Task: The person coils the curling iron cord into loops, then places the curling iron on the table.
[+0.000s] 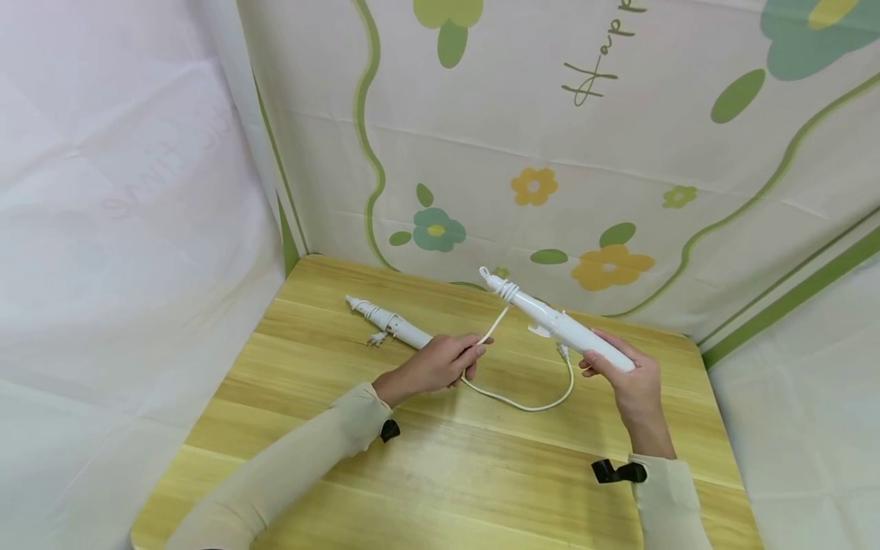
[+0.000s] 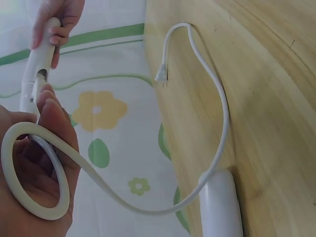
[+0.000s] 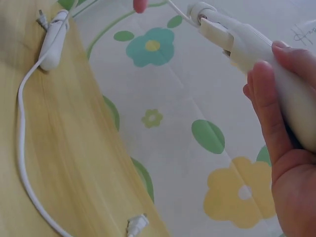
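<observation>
My right hand [image 1: 635,382] grips a white curling iron [image 1: 574,334] by its thick barrel, raised above the table and slanting up to the left. A few turns of white cord wrap its thin far end, and a small lever [image 3: 216,33] juts from its side. My left hand [image 1: 440,361] holds the loose cord [image 1: 522,407], which makes a loop at the palm in the left wrist view. From there the cord sags rightward to its two-prong plug [image 2: 162,73]. Beyond the left hand lies a second white curling iron [image 1: 410,332], its cord wound round it.
The second iron's plug [image 1: 376,338] lies beside it on the wooden table [image 1: 440,473]. A white curtain with printed flowers [image 1: 612,267] hangs behind the table's back edge. White cloth [image 1: 137,305] encloses the left side, and more hangs at the right.
</observation>
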Demonstrator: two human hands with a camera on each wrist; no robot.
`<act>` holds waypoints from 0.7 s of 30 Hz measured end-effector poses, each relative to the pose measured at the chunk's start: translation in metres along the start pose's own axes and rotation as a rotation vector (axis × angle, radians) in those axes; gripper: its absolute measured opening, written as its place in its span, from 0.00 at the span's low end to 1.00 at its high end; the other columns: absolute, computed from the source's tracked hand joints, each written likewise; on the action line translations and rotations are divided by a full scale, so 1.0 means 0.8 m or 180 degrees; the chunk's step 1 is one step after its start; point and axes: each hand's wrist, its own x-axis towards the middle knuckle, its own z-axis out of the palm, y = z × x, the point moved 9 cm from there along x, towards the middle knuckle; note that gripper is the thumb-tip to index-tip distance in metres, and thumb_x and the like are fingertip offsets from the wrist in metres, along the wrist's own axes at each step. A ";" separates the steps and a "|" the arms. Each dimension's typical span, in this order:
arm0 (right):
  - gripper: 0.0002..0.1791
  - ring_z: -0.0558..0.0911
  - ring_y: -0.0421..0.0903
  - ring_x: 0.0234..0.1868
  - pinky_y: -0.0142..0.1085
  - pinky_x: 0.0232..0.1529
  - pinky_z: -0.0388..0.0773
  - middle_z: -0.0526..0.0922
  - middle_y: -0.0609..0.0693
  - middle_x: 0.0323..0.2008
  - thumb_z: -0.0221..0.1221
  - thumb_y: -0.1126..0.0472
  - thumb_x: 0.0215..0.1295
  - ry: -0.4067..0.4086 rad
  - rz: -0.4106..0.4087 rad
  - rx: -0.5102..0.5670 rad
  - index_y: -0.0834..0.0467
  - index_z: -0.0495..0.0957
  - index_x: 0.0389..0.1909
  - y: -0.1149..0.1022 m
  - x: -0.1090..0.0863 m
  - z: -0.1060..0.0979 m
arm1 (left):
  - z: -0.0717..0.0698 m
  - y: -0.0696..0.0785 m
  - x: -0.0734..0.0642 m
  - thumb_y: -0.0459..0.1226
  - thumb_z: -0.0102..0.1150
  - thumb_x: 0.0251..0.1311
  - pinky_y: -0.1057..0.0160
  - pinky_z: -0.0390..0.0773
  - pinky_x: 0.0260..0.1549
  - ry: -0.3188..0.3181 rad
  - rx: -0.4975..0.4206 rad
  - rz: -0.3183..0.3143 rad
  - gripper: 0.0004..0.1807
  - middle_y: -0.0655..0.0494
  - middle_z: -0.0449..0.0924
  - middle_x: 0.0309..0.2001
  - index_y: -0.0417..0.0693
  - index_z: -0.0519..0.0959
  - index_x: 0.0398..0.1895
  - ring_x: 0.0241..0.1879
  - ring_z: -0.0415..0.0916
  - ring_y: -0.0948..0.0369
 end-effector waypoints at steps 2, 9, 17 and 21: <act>0.22 0.92 0.44 0.29 0.36 0.32 0.89 0.94 0.53 0.38 0.66 0.83 0.67 0.0002 0.0060 -0.0061 0.81 0.79 0.61 0.004 -0.001 -0.001 | -0.001 0.004 -0.001 0.42 0.43 0.90 0.70 0.73 0.19 -0.0020 0.0147 0.0068 0.17 0.52 0.84 0.29 0.47 0.82 0.60 0.17 0.70 0.69; 0.23 0.92 0.42 0.31 0.38 0.33 0.90 0.94 0.50 0.36 0.69 0.79 0.66 -0.0268 0.0207 -0.0538 0.81 0.79 0.62 0.011 -0.008 0.004 | -0.021 0.031 -0.003 0.43 0.45 0.90 0.69 0.69 0.28 -0.0117 0.0967 0.0499 0.16 0.61 0.74 0.23 0.52 0.80 0.41 0.20 0.61 0.71; 0.23 0.91 0.44 0.29 0.39 0.31 0.90 0.93 0.47 0.37 0.71 0.75 0.68 -0.0824 0.0339 -0.1035 0.77 0.81 0.62 0.020 -0.016 0.018 | -0.058 0.053 -0.004 0.43 0.53 0.86 0.67 0.73 0.31 0.0057 0.1826 0.1025 0.12 0.64 0.75 0.26 0.51 0.83 0.45 0.23 0.63 0.70; 0.23 0.90 0.42 0.29 0.40 0.30 0.90 0.92 0.46 0.38 0.70 0.76 0.68 -0.1075 0.0303 -0.1071 0.77 0.80 0.63 0.022 -0.021 0.026 | -0.072 0.059 -0.003 0.43 0.55 0.85 0.68 0.79 0.35 0.0090 0.1814 0.1212 0.11 0.63 0.87 0.36 0.52 0.87 0.52 0.27 0.72 0.70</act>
